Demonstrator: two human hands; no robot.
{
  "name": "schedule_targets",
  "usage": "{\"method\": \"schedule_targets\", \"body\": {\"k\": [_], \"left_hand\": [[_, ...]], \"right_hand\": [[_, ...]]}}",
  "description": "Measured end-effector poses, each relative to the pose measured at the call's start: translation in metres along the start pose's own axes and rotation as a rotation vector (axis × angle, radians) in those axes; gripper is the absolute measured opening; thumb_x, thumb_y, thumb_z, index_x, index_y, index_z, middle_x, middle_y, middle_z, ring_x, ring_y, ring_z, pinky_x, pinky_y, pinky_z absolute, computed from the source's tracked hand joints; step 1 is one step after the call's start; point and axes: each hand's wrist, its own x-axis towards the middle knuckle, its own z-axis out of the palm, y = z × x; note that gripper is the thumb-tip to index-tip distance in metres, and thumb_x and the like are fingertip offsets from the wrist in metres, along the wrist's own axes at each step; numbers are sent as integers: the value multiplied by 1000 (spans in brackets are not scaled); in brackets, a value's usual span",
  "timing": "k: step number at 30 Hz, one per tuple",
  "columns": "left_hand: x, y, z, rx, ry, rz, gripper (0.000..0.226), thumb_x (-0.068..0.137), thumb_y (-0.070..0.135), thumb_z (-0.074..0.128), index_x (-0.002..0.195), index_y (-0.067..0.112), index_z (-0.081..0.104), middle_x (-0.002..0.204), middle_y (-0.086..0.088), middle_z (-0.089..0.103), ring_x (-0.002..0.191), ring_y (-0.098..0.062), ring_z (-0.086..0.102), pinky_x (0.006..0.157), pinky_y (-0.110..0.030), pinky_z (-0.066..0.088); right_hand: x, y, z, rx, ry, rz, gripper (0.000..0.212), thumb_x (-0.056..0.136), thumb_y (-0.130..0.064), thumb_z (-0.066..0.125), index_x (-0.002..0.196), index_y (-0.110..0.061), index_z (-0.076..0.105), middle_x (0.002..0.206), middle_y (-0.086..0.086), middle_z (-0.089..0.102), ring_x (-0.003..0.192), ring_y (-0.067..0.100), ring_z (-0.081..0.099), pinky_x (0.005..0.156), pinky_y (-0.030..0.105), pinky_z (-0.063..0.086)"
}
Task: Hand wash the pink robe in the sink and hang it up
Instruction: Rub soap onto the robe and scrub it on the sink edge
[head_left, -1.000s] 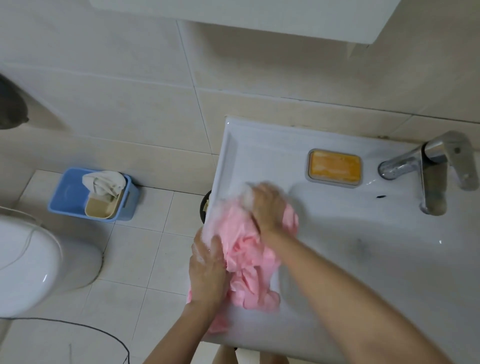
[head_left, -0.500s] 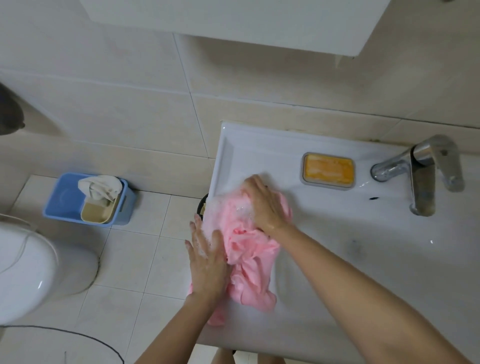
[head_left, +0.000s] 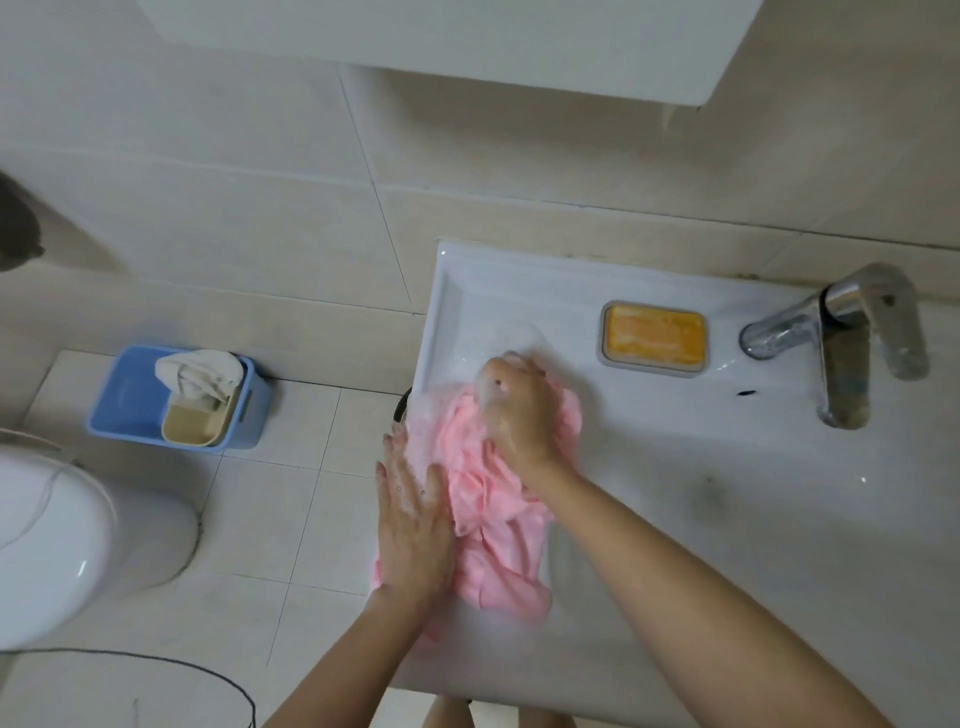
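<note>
- Beige tiled wall (head_left: 260, 208) and pale floor tiles (head_left: 291, 509) surround one white sink (head_left: 675, 467), seen from above.
- One pink robe (head_left: 493, 530) lies bunched and sudsy on the flat left part of the sink, with a fold hanging over the left edge.
- Two bare hands are on it. The left hand (head_left: 413, 525) lies flat on the robe's left side at the sink's edge, fingers straight and a little spread, with foam on the back of the hand.
- The right hand (head_left: 519, 415) sits on the far end of the robe, fingers curled down and gripping a bunch of the cloth, knuckles up.
- One grey soap dish (head_left: 605, 332) holds one orange bar of soap (head_left: 652, 335), just beyond the right hand.
- One chrome faucet (head_left: 841, 343) stands at the right of the dish.
- One blue basket (head_left: 124, 395) sits on the floor against the wall. In it are one crumpled white cloth (head_left: 200, 374) and one beige container (head_left: 195, 423).
- One white toilet (head_left: 67, 545) shows at the left edge.
- One dark cable (head_left: 182, 667) curves across the floor near the bottom.
- One pale cabinet (head_left: 415, 41) hangs above the sink.
</note>
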Motion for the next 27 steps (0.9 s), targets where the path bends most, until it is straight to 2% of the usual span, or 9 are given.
{"method": "schedule_targets", "body": {"k": [5, 6, 9, 13, 16, 19, 22, 24, 27], "left_hand": [[-5, 0, -14, -16, 0, -39, 65, 96, 31, 23, 148, -3, 5, 146, -43, -9, 138, -53, -9, 113, -57, 11], [-5, 1, -13, -43, 12, -15, 63, 95, 26, 29, 148, -4, 10, 144, -46, -7, 137, -55, -10, 112, -60, 13], [-3, 1, -11, -35, -4, 32, 52, 89, 26, 35, 131, 0, 51, 144, -43, 18, 136, -59, 5, 111, -62, 14], [8, 1, -16, 76, 33, 96, 59, 97, 35, 28, 147, 5, 28, 152, -33, 7, 141, -50, 0, 115, -59, 7], [11, -1, -18, 127, -9, 91, 78, 94, 47, 34, 150, 4, 3, 152, -32, -6, 140, -46, -15, 113, -57, -1], [4, -3, -20, 73, -16, 134, 73, 91, 44, 39, 149, 3, 19, 150, -35, 11, 140, -48, -11, 111, -60, 10], [6, -12, -28, -174, 88, 106, 70, 82, 38, 45, 135, -5, 34, 140, -39, 31, 139, -51, 7, 95, -68, 37], [7, -1, -54, -502, 325, 48, 59, 83, 31, 53, 130, 2, 35, 139, -35, 36, 136, -47, 23, 99, -67, 34], [16, 46, -115, -925, 442, 124, 38, 83, 10, 47, 120, 4, 50, 132, -12, 48, 134, -12, 34, 108, -41, 34]], "right_hand": [[-71, 6, 33, -93, 122, -289, 37, 68, -21, 39, 75, -24, 75, 79, -4, 70, 74, 19, 68, 64, 24, 54], [-45, 7, 34, -130, 163, -232, 31, 68, -22, 45, 73, -27, 75, 80, -4, 71, 75, 19, 70, 62, 25, 54], [30, 16, 22, -145, -93, -16, 19, 82, -16, 53, 88, -21, 70, 91, 6, 71, 88, 29, 66, 65, 29, 42], [6, 18, 13, 284, 174, 50, 15, 75, -5, 51, 64, -12, 58, 68, 5, 63, 68, 28, 60, 59, 35, 42], [-67, 7, 31, 258, 205, -268, 17, 70, -8, 48, 62, -13, 62, 67, 2, 63, 64, 22, 59, 61, 32, 40], [-34, 9, 43, 71, 108, -267, 23, 77, -11, 44, 76, -13, 67, 80, 7, 65, 77, 26, 62, 68, 35, 48], [18, 11, 32, 60, 15, -18, 19, 82, -4, 47, 90, -14, 61, 94, 8, 64, 96, 30, 58, 79, 39, 41], [9, 9, 28, 190, 20, -125, 28, 82, -12, 50, 108, -20, 59, 117, 5, 56, 118, 26, 46, 99, 37, 33], [-43, 29, 16, 268, 93, -218, 48, 97, -46, 33, 139, -23, 33, 150, 6, 31, 142, 20, 18, 117, 39, 1]]}}
